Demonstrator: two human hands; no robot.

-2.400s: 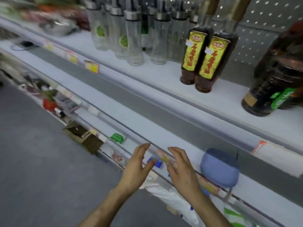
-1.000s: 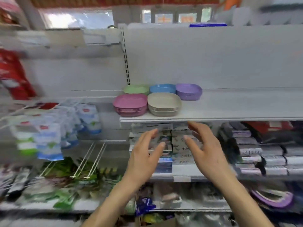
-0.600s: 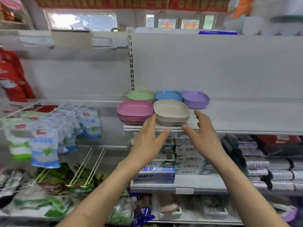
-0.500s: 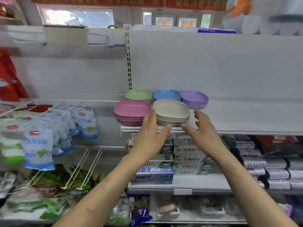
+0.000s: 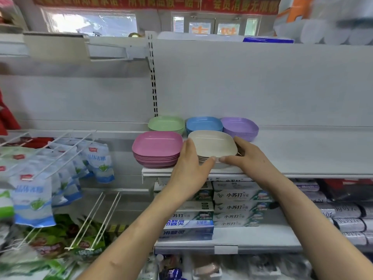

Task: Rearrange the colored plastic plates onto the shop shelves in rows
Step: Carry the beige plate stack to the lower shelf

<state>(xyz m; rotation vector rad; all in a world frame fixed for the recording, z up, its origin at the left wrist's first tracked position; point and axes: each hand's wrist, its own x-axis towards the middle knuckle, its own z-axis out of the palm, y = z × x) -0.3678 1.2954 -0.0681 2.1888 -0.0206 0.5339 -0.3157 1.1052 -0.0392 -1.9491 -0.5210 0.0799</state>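
Plate stacks (image 5: 157,149), five, one shelf (image 5: 302,156)

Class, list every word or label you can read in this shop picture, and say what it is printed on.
"小苏打": toothpaste boxes below the plates.
"冷酸灵", "抗敏感": blue box.
"晶体冰糖", likely, as it is blurred: hanging bags.
"会员消费": red banner, rest blurred.
Beige plates, gripped by left hand and right hand: no text.
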